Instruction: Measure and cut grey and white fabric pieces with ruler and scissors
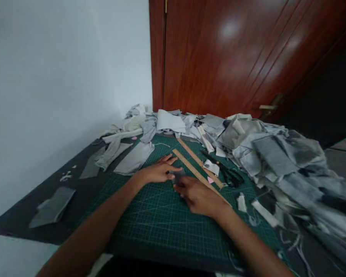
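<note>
A small dark grey fabric piece lies on the green gridded cutting mat between my two hands. My left hand rests at its left edge, fingers spread and thumb reaching to the cloth. A small dark thing shows by the left fingertips, too unclear to name. On the right, my right hand has its fingers curled and pinched on the cloth's near right corner. Just beyond the hands, a wooden ruler slants across the mat, with a second wooden strip behind it.
Black-handled scissors lie right of the strips, near a white scrap and a pink chip. Heaped grey fabric fills the right side; more scraps lie at left. A wall and wooden door stand behind.
</note>
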